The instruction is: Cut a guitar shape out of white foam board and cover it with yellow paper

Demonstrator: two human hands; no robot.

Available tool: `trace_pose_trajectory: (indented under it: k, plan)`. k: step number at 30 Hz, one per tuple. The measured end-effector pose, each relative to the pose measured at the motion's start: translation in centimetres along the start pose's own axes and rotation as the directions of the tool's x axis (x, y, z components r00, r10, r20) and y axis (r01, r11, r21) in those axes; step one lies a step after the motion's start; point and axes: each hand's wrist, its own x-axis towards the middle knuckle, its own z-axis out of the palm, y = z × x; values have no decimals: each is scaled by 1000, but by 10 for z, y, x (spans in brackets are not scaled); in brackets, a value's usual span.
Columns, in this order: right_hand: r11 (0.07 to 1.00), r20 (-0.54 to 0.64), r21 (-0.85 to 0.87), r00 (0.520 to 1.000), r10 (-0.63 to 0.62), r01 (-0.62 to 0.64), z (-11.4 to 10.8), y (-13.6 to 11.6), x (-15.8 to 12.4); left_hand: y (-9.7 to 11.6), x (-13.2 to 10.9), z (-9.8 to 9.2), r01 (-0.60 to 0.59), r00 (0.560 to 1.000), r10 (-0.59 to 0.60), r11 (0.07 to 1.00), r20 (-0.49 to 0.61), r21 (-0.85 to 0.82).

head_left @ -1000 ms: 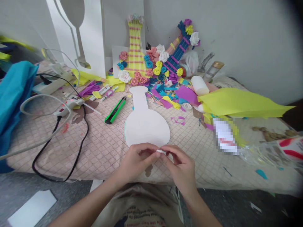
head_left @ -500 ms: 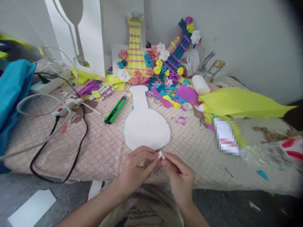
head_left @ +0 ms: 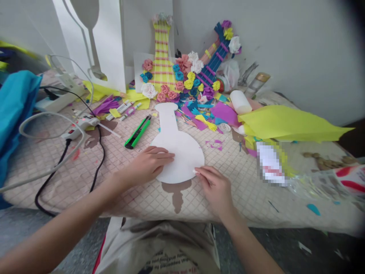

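A white guitar-shaped cutout [head_left: 176, 142] lies flat on the checked table cover [head_left: 128, 182] in front of me. My left hand [head_left: 149, 164] rests flat on the cutout's lower left part, fingers stretched out. My right hand [head_left: 214, 185] is at the cutout's lower right edge. Its fingertips are pressed together on a small white piece [head_left: 195, 172] that touches that edge.
A green utility knife [head_left: 138, 132] lies left of the cutout, with a glue gun [head_left: 81, 125] and black cable [head_left: 97, 167] further left. Two flower-decorated paper guitars [head_left: 163, 61] [head_left: 216, 53] lean on the wall among paper scraps. Yellow paper [head_left: 285, 123] and a white roll [head_left: 241, 102] lie to the right.
Both hands were pinching the small white piece together near the table edge. Now the left hand has moved forward onto the cutout and lies flat; the right hand carried the piece to the cutout's edge.
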Motion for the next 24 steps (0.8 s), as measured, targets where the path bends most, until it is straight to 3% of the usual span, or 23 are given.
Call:
trace_pose_trajectory:
  k: [3,10,17,24]
  plan:
    - [997,19,-64,999,-43,44,9,0,-4,-8,4,0,-44,996,41,998,84,34]
    - [979,115,-162,987,-109,127,4,0,-8,-8,3,-2,-42,990,34,998,139,54]
    - [934,106,-124,940,-323,335,16,-13,-2,3,5,-6,3,993,-9,998,116,56]
    - [898,166,-169,910,-381,407,9,-11,0,2,7,-8,12,991,-16,1000,133,29]
